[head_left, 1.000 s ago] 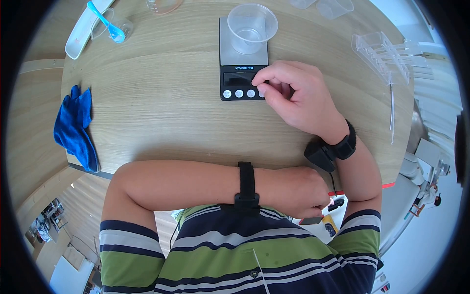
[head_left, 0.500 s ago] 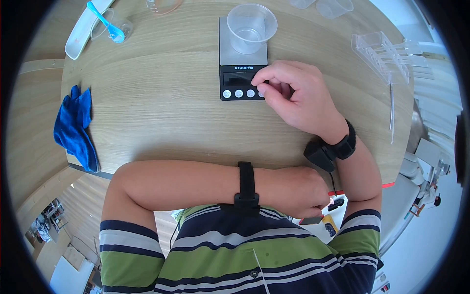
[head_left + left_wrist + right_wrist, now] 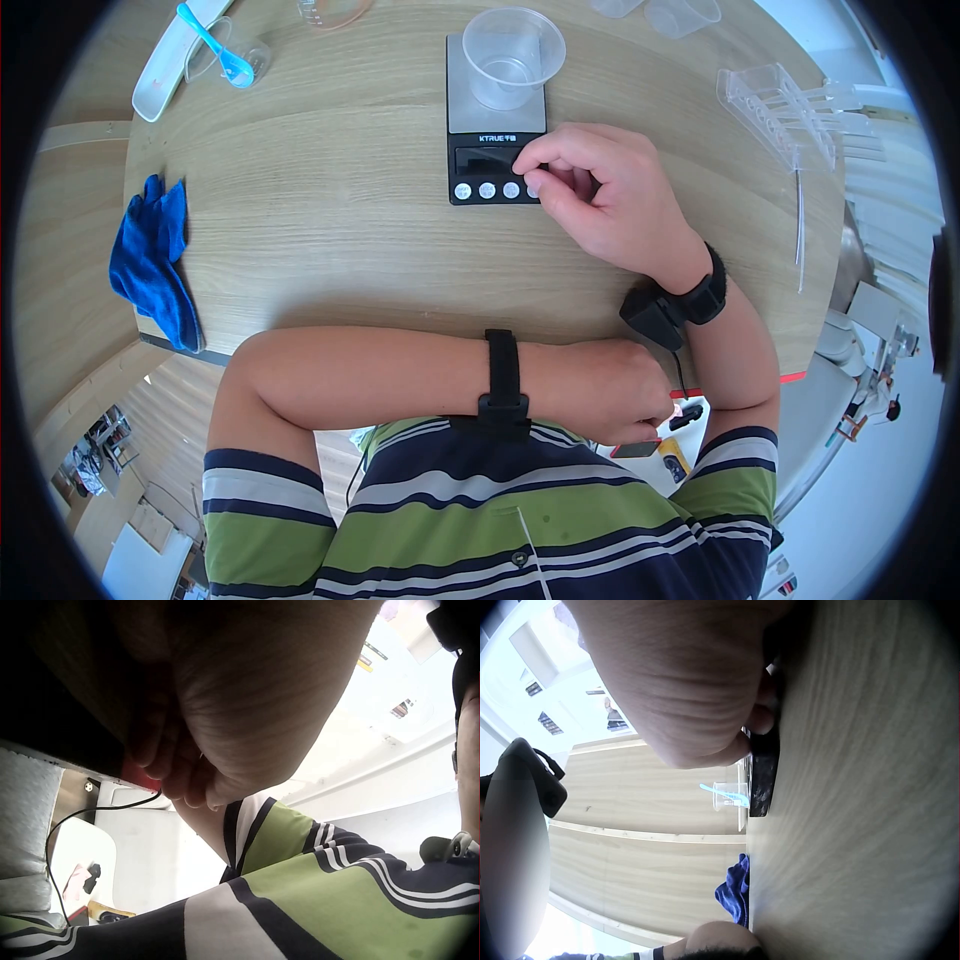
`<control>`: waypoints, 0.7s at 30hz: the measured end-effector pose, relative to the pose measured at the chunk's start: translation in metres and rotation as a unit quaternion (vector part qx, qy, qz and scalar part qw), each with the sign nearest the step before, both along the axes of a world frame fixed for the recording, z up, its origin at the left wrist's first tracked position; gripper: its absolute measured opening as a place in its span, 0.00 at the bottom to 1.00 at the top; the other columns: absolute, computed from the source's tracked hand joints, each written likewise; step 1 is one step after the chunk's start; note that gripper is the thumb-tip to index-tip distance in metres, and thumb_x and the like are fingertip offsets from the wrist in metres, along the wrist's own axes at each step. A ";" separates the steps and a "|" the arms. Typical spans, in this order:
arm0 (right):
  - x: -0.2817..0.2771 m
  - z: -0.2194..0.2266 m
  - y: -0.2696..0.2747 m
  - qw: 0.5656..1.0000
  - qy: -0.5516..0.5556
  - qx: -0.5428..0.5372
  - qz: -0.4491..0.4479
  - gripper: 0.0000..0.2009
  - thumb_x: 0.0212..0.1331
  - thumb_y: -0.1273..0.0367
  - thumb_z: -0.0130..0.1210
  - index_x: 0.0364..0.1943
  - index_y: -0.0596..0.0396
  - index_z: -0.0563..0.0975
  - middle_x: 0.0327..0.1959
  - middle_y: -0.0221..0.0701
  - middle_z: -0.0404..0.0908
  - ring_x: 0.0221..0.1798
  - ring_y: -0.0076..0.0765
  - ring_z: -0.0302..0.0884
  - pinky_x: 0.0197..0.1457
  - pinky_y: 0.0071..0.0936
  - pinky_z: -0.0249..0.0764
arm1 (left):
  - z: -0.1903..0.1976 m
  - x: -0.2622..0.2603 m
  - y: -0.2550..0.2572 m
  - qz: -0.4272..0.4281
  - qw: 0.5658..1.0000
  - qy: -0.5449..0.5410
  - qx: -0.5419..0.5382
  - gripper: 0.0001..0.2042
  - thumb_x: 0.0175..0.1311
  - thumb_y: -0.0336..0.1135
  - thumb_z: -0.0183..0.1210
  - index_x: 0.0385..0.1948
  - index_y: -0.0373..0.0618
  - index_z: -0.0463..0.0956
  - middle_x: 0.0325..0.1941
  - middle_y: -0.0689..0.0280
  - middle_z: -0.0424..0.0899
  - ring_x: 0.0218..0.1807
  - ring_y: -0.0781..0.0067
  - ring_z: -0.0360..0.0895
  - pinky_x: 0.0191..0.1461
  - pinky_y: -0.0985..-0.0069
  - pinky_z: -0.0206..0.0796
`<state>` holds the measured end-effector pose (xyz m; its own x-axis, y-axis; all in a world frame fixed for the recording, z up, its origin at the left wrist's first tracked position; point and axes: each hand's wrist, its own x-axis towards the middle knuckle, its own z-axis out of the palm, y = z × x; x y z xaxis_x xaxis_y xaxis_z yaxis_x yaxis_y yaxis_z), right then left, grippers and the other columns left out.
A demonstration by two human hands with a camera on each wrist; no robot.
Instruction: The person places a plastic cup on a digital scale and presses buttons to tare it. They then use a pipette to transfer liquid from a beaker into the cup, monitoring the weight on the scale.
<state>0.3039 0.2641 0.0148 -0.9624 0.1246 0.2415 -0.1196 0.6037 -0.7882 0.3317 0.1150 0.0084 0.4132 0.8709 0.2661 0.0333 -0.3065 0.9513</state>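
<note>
A digital pocket scale (image 3: 496, 165) lies on the table, its platform bearing a clear plastic cup (image 3: 512, 60). My right hand (image 3: 615, 195) is over the scale's lower right corner, fingers loosely bent. Its thumb and index fingertips are at the display's right side and the rightmost button, which they partly cover. In the right wrist view the fingertips rest at the edge of the black scale (image 3: 763, 776). My left forearm lies across the front of my body. The left hand (image 3: 610, 390) is by the table's front edge with loosely curled fingers, nothing visible in them.
A blue cloth (image 3: 155, 262) lies at the left edge. At the back left are a white tray (image 3: 160, 85) and a blue spoon (image 3: 232, 66) in a small clear cup. A clear plastic rack (image 3: 775, 110) stands at the right, near a thin rod (image 3: 800, 230).
</note>
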 end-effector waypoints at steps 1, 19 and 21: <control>0.000 0.000 0.000 1.000 0.000 -0.001 -0.001 0.06 0.62 0.76 0.68 0.41 0.52 0.87 0.23 0.28 0.81 0.23 0.29 0.77 0.28 0.30 0.70 | 0.000 0.000 0.000 0.000 1.000 0.000 0.000 0.10 0.69 0.35 0.67 0.31 0.36 0.86 0.32 0.51 0.87 0.38 0.44 0.86 0.46 0.51 0.76; 0.001 0.001 -0.001 1.000 -0.008 -0.005 -0.006 0.06 0.62 0.76 0.68 0.42 0.51 0.88 0.24 0.29 0.82 0.23 0.29 0.77 0.28 0.30 0.71 | -0.001 0.000 0.000 0.003 1.000 -0.007 0.001 0.10 0.69 0.35 0.67 0.31 0.36 0.85 0.32 0.51 0.87 0.38 0.44 0.85 0.46 0.51 0.76; 0.000 0.001 -0.001 1.000 -0.008 -0.003 -0.005 0.06 0.62 0.76 0.68 0.42 0.51 0.88 0.24 0.28 0.82 0.23 0.29 0.77 0.28 0.30 0.71 | 0.000 0.000 0.000 0.002 1.000 -0.003 0.000 0.10 0.69 0.35 0.67 0.31 0.36 0.85 0.32 0.52 0.87 0.38 0.44 0.85 0.46 0.51 0.76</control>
